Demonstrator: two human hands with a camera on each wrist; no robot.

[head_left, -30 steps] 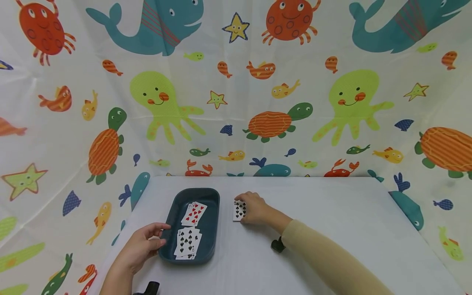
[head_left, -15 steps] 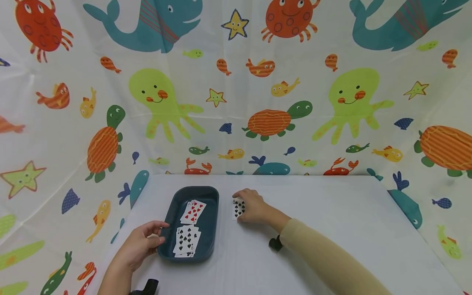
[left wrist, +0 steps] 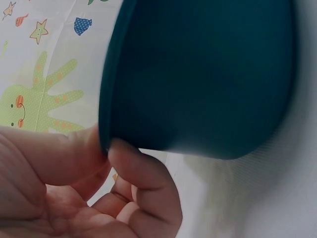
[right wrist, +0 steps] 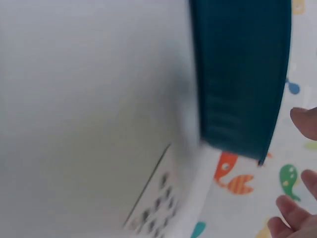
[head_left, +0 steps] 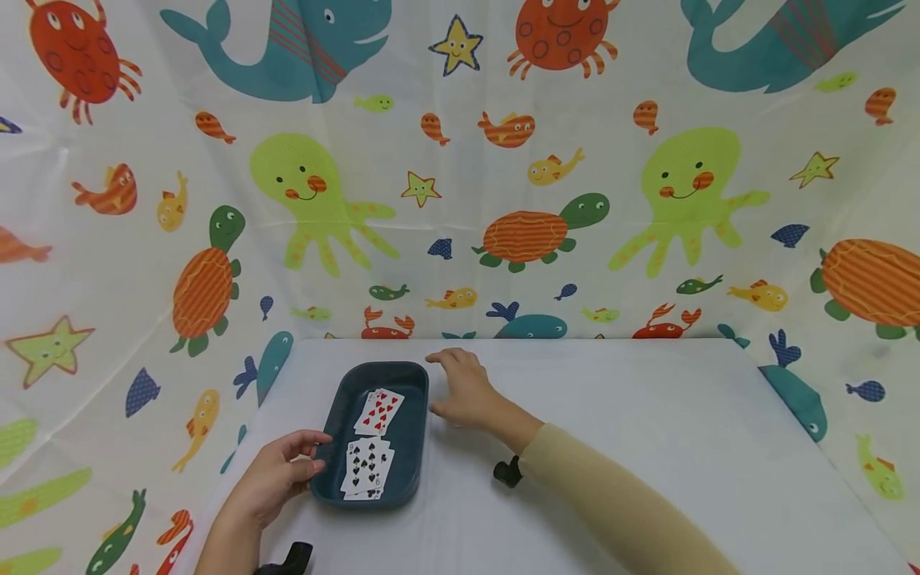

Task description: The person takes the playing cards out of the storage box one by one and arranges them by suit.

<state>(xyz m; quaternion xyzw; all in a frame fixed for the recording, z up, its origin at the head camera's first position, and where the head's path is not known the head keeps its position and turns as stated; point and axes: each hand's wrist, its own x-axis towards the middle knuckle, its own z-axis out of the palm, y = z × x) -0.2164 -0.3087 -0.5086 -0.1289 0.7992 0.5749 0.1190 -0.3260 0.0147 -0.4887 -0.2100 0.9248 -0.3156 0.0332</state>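
A dark teal tray (head_left: 415, 447) sits on the white table (head_left: 647, 447). It holds a fan of heart cards (head_left: 379, 410) and, nearer me, a fan of spade cards (head_left: 367, 467). My left hand (head_left: 276, 477) grips the tray's left rim (left wrist: 106, 99), thumb on top and fingers beneath. My right hand (head_left: 460, 391) hovers just right of the tray with its fingers spread towards the tray's far corner. In the right wrist view a blurred card with dark pips (right wrist: 153, 208) lies below that hand. I cannot tell whether the hand touches it. The head view hides the card.
Sea-creature printed cloth (head_left: 503, 200) walls in the table at the back and on both sides. Bare white tabletop stretches to the right of my right arm (head_left: 611, 511).
My right hand has moved left and away from me, towards the tray. The spade card it covered no longer shows in the head view. The left hand has kept its grip on the rim.
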